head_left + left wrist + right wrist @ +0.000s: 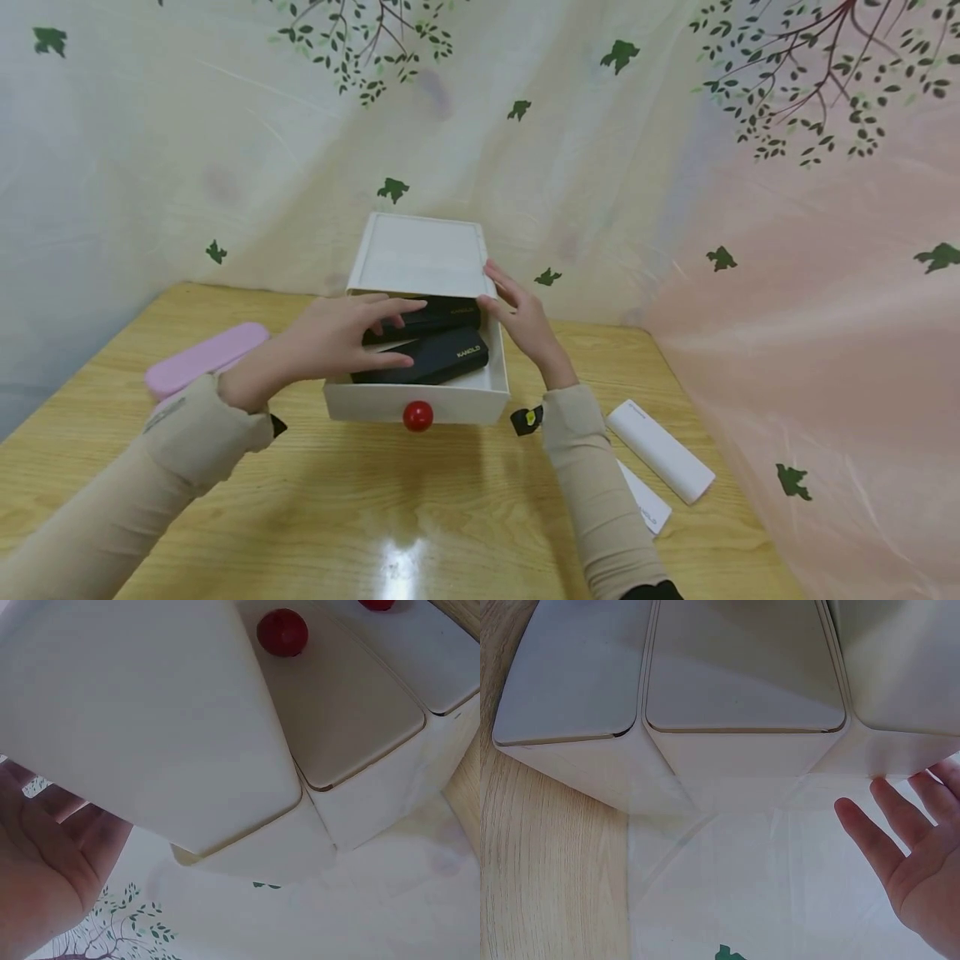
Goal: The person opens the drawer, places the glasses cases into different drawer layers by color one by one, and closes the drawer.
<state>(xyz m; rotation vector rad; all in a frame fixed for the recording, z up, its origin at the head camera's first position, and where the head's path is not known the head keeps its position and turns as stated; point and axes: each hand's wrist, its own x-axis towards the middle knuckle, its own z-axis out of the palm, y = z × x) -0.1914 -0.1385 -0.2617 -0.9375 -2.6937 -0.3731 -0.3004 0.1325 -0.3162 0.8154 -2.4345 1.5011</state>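
Observation:
A white drawer unit (pixel 420 254) stands at the back of the table, its top drawer (pixel 390 403) pulled out by a red knob (pixel 417 416). Two black cases lie inside, the front case (pixel 435 358) slanted and lettered in gold, the rear case (pixel 453 314) behind it. My left hand (pixel 337 333) reaches over the drawer's left side, thumb and index finger spread above the cases. At the right, my right hand (pixel 528 327) has its fingers extended at the unit's upper edge and the drawer's side. In the right wrist view, the fingertips (pixel 879 787) are right at the white side wall.
A lilac oblong case (pixel 206 358) lies on the table at left. To the right are a white oblong case (pixel 662 452) and a white lettered item (pixel 645 500), partly behind my right sleeve. A leaf-patterned sheet (pixel 570 167) hangs behind the table (pixel 315 517). Lower drawers (pixel 352 690) show in the left wrist view.

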